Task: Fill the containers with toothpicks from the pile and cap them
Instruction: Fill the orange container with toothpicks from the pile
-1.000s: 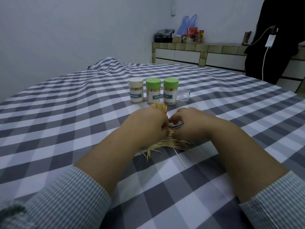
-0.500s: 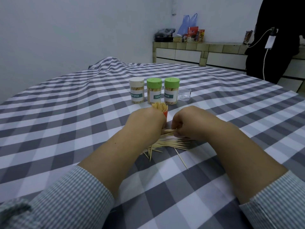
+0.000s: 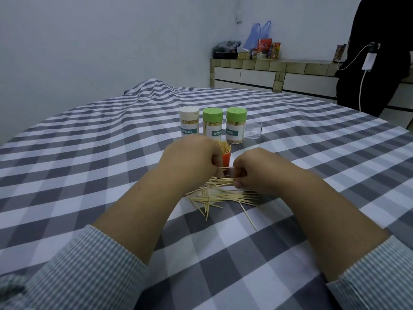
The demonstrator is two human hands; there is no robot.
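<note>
Since prev. frame, a small bundle has been lifted off the pile (image 3: pixel 223 194) by right hand (image 3: pixel 257 170), fingers pinched round it. Orange container (image 3: pixel 226 158), gripped by curled left hand (image 3: pixel 190 158), sits at 12 o'clock of pile; tips should be aligned before insertion.

Dim, cool, even light — no glare, only soft shadows under the forearms. Wide-angle bending curves the far wall and near edges; near sleeves blur slightly, far clutter soft.
</note>
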